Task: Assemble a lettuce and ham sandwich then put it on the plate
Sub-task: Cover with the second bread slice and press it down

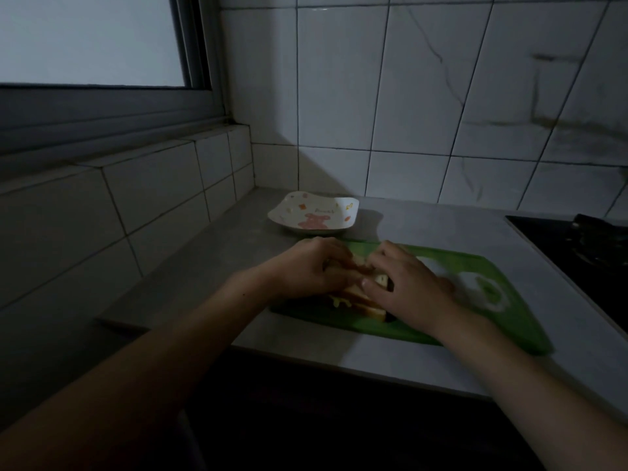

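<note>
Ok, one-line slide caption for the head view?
Both hands grip the sandwich on the green board, plate waiting behind.

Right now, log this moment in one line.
left hand and right hand on sandwich | sandwich on green cutting board | plate empty

Both hands on the sandwich (pixel 360 302) atop green cutting board (pixel 441 263): left hand (pixel 309 270), right hand (pixel 407 283). Patterned plate (pixel 314 212) just behind, no food on it.
</note>
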